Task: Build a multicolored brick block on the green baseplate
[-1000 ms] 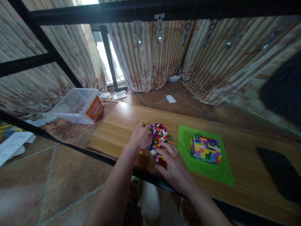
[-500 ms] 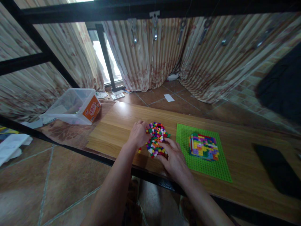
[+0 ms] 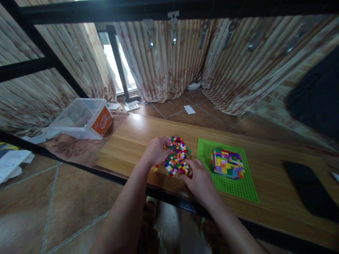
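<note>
A heap of small toy bricks (image 3: 176, 160) in many colours lies on the wooden tabletop between my hands. At its left edge, my left hand (image 3: 157, 151) has its fingers curled together; whatever they hold is too small or hidden to make out. My right hand (image 3: 199, 180) rests at the heap's lower right, with thumb and forefinger apart around a few loose bricks. To the right, a multicoloured block built of bricks (image 3: 228, 164) sits on a green studded baseplate (image 3: 235, 192). One or two stray bricks (image 3: 156, 168) lie below my left wrist.
A clear plastic box (image 3: 79, 121) with an orange label stands past the table's left end. Toward the right end lies a flat black object (image 3: 309, 187). A dark metal bar (image 3: 174, 203) runs along the near edge; another frame bar (image 3: 106, 14) crosses above.
My right hand has drawn slightly back to the right, its thumb and forefinger closer together. My left hand stays at the heap's left edge, and the view has shifted a little.
</note>
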The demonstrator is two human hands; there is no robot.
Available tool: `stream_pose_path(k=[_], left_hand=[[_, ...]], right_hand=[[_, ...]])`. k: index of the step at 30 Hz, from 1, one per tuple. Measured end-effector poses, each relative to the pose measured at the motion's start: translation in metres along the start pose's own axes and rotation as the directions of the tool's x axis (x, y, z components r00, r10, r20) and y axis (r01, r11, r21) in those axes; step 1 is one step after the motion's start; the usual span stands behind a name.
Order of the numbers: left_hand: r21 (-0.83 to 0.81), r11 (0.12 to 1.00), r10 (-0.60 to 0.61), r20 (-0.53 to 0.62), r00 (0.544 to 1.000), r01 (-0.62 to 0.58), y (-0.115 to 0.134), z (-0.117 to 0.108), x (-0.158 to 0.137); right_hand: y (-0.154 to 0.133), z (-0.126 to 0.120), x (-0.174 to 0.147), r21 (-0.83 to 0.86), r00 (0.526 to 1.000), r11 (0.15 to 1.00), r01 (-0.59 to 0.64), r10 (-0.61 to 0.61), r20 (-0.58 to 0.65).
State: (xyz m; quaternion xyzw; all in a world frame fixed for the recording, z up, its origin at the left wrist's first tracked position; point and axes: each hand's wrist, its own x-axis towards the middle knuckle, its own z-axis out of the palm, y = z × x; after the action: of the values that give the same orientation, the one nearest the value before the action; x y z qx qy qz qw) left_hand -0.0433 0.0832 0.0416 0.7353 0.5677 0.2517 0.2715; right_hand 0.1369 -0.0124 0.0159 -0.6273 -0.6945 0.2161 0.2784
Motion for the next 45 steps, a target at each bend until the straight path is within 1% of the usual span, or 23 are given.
stream_pose_path(k=[2,3,6,8,11,13,15,17,18,20,22,27,30,32,34,37,39,41,43,45], left_hand=[[-0.172,0.985,-0.007,-0.012,1.000,0.004,-0.002,-0.002,0.000],[-0.276,0.961,-0.019,-0.010,1.000,0.015,-0.001,-0.003,-0.001],[-0.540,0.839,-0.073,0.025,0.997,0.075,0.003,-0.005,-0.002],[-0.638,0.760,-0.124,0.051,0.991,0.128,0.008,-0.006,-0.003],[-0.734,0.643,-0.203,0.111,0.973,0.218,0.017,-0.004,-0.005],[-0.790,0.547,-0.229,0.176,0.957,0.277,0.023,-0.001,-0.006],[-0.825,0.456,-0.231,0.252,0.940,0.333,0.030,0.003,-0.008],[-0.843,0.391,-0.219,0.304,0.927,0.369,0.035,0.008,-0.011],[-0.847,0.376,-0.205,0.320,0.925,0.376,0.038,0.010,-0.012],[-0.848,0.382,-0.158,0.333,0.930,0.368,0.041,0.013,-0.014],[-0.833,0.430,-0.089,0.344,0.935,0.348,0.043,0.015,-0.015],[-0.742,0.612,0.052,0.384,0.922,0.274,0.047,0.023,-0.016],[-0.721,0.659,0.102,0.368,0.924,0.214,0.050,0.030,-0.016],[-0.712,0.685,0.139,0.336,0.932,0.155,0.053,0.035,-0.017],[-0.691,0.719,0.182,0.296,0.938,0.079,0.055,0.038,-0.017],[-0.653,0.758,0.228,0.259,0.939,-0.004,0.057,0.041,-0.017],[-0.656,0.754,0.242,0.252,0.937,-0.018,0.059,0.043,-0.017],[-0.678,0.735,0.241,0.253,0.937,-0.006,0.061,0.043,-0.017],[-0.693,0.721,0.222,0.250,0.942,0.014,0.062,0.042,-0.016],[-0.697,0.716,0.183,0.237,0.954,0.036,0.063,0.040,-0.015]], right_hand=[[-0.003,0.009,0.003,0.071,1.000,0.997,-0.018,0.018,-0.001],[-0.004,0.012,0.005,0.117,1.000,0.993,-0.019,0.020,-0.008],[-0.008,0.018,0.012,0.261,0.999,0.965,0.026,-0.014,-0.048],[-0.010,0.017,0.016,0.326,0.996,0.944,0.052,-0.023,-0.090],[-0.012,0.011,0.020,0.404,0.987,0.914,0.027,0.039,-0.153],[-0.013,0.007,0.022,0.529,0.982,0.849,-0.011,0.108,-0.153],[-0.014,0.004,0.024,0.680,0.976,0.731,-0.051,0.182,-0.122],[-0.014,0.002,0.026,0.778,0.965,0.625,-0.073,0.242,-0.104],[-0.014,0.001,0.027,0.803,0.958,0.592,-0.076,0.268,-0.107],[-0.014,-0.003,0.027,0.828,0.947,0.556,-0.067,0.298,-0.124],[-0.012,-0.009,0.025,0.828,0.942,0.558,-0.052,0.302,-0.144],[-0.005,-0.024,0.018,0.750,0.946,0.660,-0.040,0.267,-0.185],[-0.002,-0.029,0.016,0.734,0.944,0.678,-0.043,0.269,-0.192],[-0.001,-0.031,0.016,0.729,0.939,0.683,-0.054,0.284,-0.196],[0.001,-0.032,0.016,0.744,0.932,0.664,-0.074,0.312,-0.186],[0.002,-0.032,0.016,0.817,0.916,0.569,-0.098,0.373,-0.150],[0.003,-0.033,0.015,0.862,0.911,0.497,-0.100,0.395,-0.122],[0.004,-0.036,0.015,0.887,0.910,0.454,-0.083,0.397,-0.118],[0.006,-0.043,0.014,0.889,0.903,0.455,-0.045,0.398,-0.158],[0.011,-0.054,0.012,0.877,0.887,0.480,0.011,0.400,-0.230]])
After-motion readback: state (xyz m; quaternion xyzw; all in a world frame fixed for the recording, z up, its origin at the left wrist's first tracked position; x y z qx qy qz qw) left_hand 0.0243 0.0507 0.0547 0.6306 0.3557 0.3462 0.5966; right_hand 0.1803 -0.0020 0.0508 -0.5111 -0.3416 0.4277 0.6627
